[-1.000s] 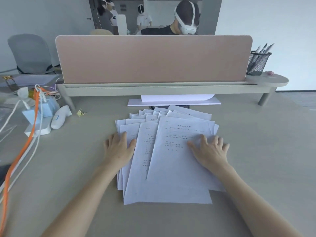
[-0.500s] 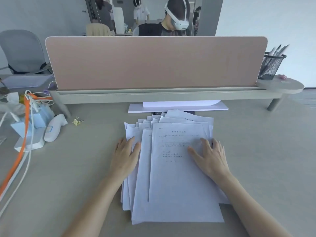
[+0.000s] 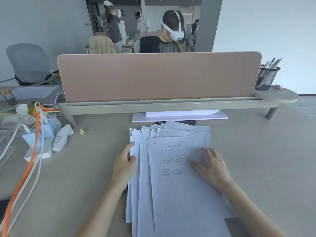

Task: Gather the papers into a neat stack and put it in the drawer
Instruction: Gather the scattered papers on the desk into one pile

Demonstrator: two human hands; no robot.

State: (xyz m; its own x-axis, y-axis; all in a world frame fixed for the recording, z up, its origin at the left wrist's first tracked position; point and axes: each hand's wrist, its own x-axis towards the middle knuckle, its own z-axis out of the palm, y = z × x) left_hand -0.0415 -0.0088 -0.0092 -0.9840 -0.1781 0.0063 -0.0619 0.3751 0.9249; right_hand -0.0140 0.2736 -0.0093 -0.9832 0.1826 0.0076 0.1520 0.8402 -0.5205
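My two forearms reach forward over the desk [image 3: 256, 159], either side of the fanned papers [image 3: 171, 194]. My left hand [image 3: 124, 166] stands on edge against the sheets' left side, its grip a narrow pinch with the thumb on top of the outermost sheet's edge. My right hand [image 3: 212, 166] lies flat, fingers spread wide, palm down on the top printed sheet, grasping nothing. The papers lie between the hands, corners splayed beyond the fingertips.
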